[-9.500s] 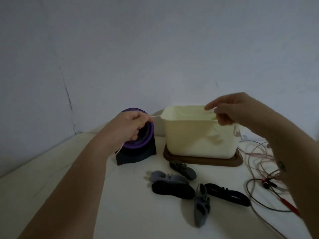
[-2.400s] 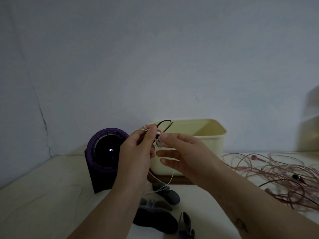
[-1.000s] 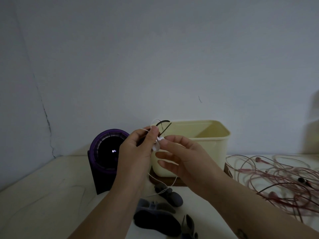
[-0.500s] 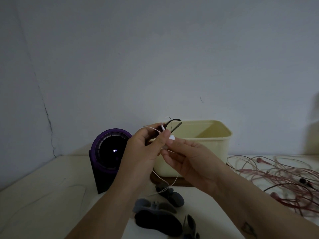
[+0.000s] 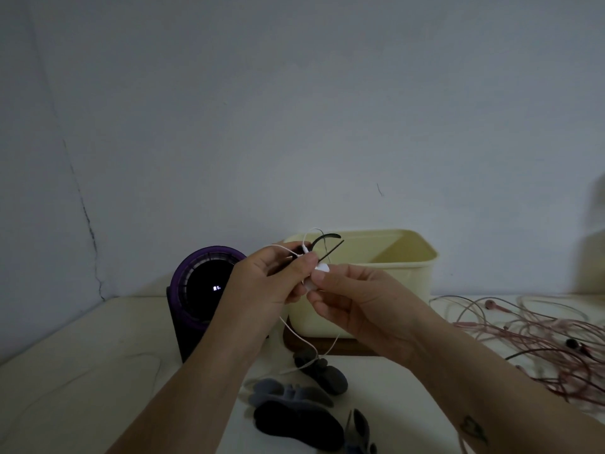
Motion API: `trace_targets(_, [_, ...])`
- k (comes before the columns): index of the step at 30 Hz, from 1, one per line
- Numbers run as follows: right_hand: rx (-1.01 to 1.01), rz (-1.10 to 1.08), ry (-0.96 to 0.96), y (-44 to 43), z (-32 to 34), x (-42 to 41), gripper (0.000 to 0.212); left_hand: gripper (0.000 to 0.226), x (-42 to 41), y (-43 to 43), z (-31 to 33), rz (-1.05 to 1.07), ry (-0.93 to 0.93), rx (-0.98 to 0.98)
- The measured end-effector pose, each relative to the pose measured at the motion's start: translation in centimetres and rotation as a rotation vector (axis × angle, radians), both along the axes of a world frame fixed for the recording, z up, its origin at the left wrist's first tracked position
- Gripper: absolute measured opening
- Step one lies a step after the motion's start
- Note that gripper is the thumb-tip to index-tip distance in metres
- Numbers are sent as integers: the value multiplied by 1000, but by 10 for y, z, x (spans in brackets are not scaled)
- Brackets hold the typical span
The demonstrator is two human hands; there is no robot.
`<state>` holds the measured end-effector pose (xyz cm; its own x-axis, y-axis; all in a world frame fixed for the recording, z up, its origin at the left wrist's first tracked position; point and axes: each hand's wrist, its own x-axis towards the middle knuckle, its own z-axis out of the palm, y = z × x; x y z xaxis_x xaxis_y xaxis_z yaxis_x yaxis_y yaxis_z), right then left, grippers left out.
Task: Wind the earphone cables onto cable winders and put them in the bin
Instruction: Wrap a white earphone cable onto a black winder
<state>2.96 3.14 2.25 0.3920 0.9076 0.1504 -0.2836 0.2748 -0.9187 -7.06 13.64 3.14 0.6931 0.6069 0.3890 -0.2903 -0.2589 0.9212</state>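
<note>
Head view (the only one). The light is dim, so fine detail at the fingertips is uncertain.

The left hand (image 5: 262,283) is raised in front of the bin (image 5: 409,276), fingers curled round a dark cable winder (image 5: 324,240). Two thin arms of the winder stick out up and to the right, past the thumb. The right hand (image 5: 360,303) meets it, thumb and forefinger pinching a white earbud (image 5: 322,267) just beside the left thumb.

The white cable (image 5: 296,334) makes a small loop above the winder. A longer slack run hangs below both hands and trails onto the table (image 5: 82,371) among the spare winders (image 5: 294,421). I cannot tell how many turns are on the winder, because the hand covers it.

The bin stands on a brown wooden base (image 5: 347,349) behind the hands, and its contents are not visible from this angle. A purple round device (image 5: 203,286) stands to its left. A tangle of pink cables (image 5: 540,342) lies loose on the table at right.

Judgement: the step in hand is winding the white earphone, probably fixing the earbud end, since the slack below suggests most of it is unwound. The task overall looks early, with the pink cables loose and several winders unused.

The next move likely calls for:
- seating the earbud end between the winder's arms
- keeping the left grip firm while the right hand feeds the slack round under light tension

Risk: the thin cable could slip off the arms or snag on the winders below.
</note>
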Motion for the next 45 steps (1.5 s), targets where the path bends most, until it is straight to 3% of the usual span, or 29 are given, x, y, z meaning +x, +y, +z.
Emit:
trace_targets(4, [-144, 7, -279, -12, 9, 13, 32, 15, -4, 3, 4, -5, 33, -4])
trace_targets(6, [-178, -164, -392, -18, 14, 25, 45, 30, -10, 9, 8, -113, 112, -42])
trace_targets(9, [-78, -390, -558, -24, 17, 35, 54, 29, -19, 11, 12, -305, 276, -74])
trace_targets(11, [16, -273, -681, -22, 16, 29, 50, 22, -23, 11, 13, -411, 402, -6])
trace_targets(14, [-17, 20, -767, -17, 11, 12, 54, 17, -30, 11, 13, -551, 571, 209])
trace_targets(17, [-87, 204, -716, -15, 5, 4, 65, 35, -32, 13, 14, -579, 650, 359])
trace_targets(21, [-220, 409, -633, -15, 5, 6, 84, 21, -38, 12, 22, -685, 719, 432])
trace_targets(23, [-239, 496, -666, -19, 9, 8, 78, 21, -41, 13, 25, -735, 747, 422])
trace_targets(27, [-294, 500, -814, -34, 25, 13, 46, 21, -43, 19, 25, -695, 755, 410])
trace_targets(32, [-217, 162, -1010, -43, 37, 18, 17, 24, -42, 22, 21, -614, 771, 438])
trace_targets(34, [-140, 125, -911, -41, 35, 20, 13, 21, -41, 21, 20, -589, 769, 454])
trace_targets(39, [-67, 109, -402, -24, 23, 14, 19, 27, -38, 15, 23, -540, 716, 485])
trace_targets(45, [-33, 57, 181, -12, 15, 11, 10, 26, -40, 5, 32, -427, 566, 438])
